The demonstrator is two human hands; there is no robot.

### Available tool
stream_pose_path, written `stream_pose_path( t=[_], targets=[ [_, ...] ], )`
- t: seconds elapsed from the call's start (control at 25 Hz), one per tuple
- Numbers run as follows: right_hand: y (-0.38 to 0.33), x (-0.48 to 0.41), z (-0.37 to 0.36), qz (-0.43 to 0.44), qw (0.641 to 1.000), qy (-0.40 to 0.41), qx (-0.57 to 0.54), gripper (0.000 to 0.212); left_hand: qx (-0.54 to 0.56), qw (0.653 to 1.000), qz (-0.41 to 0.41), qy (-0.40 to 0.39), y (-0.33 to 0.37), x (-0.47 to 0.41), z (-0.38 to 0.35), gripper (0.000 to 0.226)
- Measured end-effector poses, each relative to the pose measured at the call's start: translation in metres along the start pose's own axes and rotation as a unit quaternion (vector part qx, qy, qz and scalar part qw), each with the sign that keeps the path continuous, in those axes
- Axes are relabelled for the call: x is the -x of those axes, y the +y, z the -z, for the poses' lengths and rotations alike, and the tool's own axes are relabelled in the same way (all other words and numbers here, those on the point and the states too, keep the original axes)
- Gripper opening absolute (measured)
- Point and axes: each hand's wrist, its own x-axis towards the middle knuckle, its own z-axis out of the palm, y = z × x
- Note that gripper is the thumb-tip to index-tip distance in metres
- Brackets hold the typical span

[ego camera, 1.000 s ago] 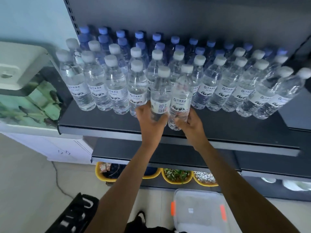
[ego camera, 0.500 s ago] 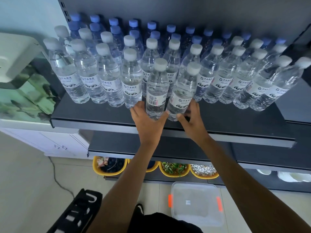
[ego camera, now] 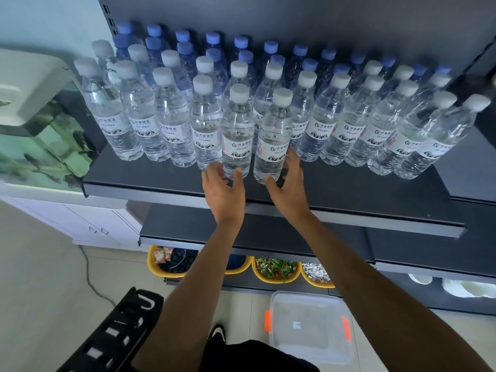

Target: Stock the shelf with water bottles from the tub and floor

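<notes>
Our left hand (ego camera: 222,191) and right hand (ego camera: 288,191) have let go of the two front bottles (ego camera: 237,135) on the shelf (ego camera: 349,189), and the tub (ego camera: 308,331) looks empty, so stocking seems nearly done.

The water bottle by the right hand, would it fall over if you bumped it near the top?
Probably it could: the water bottle is tall and narrow, so a bump near its white cap may tip it. It looks full, so likely heavy for its size and steadier. Bottles packed close behind would probably stop it falling backward.
</notes>
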Motion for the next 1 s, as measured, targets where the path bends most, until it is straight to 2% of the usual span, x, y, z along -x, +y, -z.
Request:
stream_pose_path(
  t=[0.28,0.56,1.0],
  targets=[
    [-0.018,-0.013,-0.012,-0.037,0.995,0.020,0.088,0.075,-0.013,0.999,0.032,-0.004,0.002,-0.005,0.000,0.049],
    [-0.026,-0.020,-0.020,-0.083,0.989,0.058,0.109,0.067,-0.023,0.999,0.032,-0.002,0.001,-0.005,0.002,0.048],
    [-0.033,-0.015,-0.027,-0.107,0.985,0.086,0.107,0.070,-0.059,0.995,0.078,0.004,0.008,-0.015,0.000,0.036]
  ],
)
